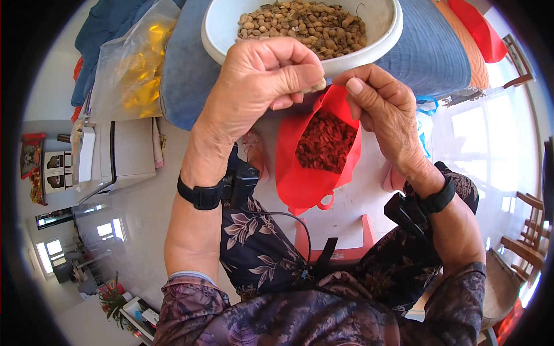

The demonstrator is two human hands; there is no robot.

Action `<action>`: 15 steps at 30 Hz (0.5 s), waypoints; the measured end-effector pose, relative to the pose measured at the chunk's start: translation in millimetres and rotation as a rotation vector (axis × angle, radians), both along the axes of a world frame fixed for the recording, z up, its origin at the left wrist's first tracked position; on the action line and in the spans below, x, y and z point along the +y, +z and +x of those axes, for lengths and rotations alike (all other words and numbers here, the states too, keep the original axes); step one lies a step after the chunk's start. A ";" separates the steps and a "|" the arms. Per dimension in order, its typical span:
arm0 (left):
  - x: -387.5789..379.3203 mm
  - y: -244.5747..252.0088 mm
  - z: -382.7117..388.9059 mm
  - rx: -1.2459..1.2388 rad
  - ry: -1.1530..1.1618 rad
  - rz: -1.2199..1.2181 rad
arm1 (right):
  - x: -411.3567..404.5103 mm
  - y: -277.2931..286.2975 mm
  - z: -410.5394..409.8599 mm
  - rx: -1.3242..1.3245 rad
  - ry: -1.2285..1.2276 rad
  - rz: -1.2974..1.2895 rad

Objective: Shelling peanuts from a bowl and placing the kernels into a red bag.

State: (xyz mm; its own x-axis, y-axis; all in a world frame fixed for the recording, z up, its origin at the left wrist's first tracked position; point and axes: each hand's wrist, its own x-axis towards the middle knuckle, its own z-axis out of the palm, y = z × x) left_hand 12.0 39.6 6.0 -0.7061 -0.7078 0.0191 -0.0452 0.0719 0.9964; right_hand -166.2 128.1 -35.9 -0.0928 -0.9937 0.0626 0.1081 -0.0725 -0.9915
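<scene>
Between its thumb and fingers my left hand point(277, 78) holds a peanut in its shell point(319, 85), just below the rim of a white plastic basin point(346, 60). Unshelled peanuts point(303, 24) fill the basin's visible bottom. Close by on the right is my right hand point(381, 95), its thumb and index fingertip near each other; whether something tiny lies between them cannot be told. Beneath both hands a red fabric bag point(292, 181) gapes on the floor, with many small reddish kernels point(326, 142) inside.
The basin rests on a blue cushioned seat point(428, 47). A clear plastic bag with golden wrapping point(134, 73) lies at its left. A pink plastic stool point(368, 235) stands below the red bag. A black cable point(303, 222) runs across the lap. Wooden chairs point(523, 246) are at far right.
</scene>
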 end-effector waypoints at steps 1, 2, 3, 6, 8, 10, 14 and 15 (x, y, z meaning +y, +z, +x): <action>3.1 -0.9 -0.3 -0.002 -0.002 0.006 | 2.1 1.1 -0.2 0.007 0.052 0.035; 5.4 -2.2 -0.5 -0.023 -0.023 -0.005 | 3.9 1.4 -0.5 0.013 0.104 0.069; 7.5 -2.9 -1.0 -0.044 -0.044 -0.018 | 4.6 2.0 -1.3 0.011 0.102 0.074; 12.9 -12.0 -4.1 -0.053 -0.043 -0.060 | 5.3 -0.1 -2.1 0.008 0.241 0.187; 16.5 -14.6 -7.0 -0.066 -0.042 -0.093 | 6.6 -2.0 -3.5 0.012 0.255 0.221; 20.0 -14.8 -9.5 -0.101 -0.011 -0.086 | 6.7 -3.9 -5.1 0.016 0.270 0.254; 20.3 -15.6 -8.8 -0.137 -0.008 -0.046 | 6.4 -7.3 -8.4 -0.086 0.285 0.293; 21.4 -17.0 -9.6 -0.104 0.018 -0.042 | 6.9 -8.0 -10.2 -0.138 0.296 0.300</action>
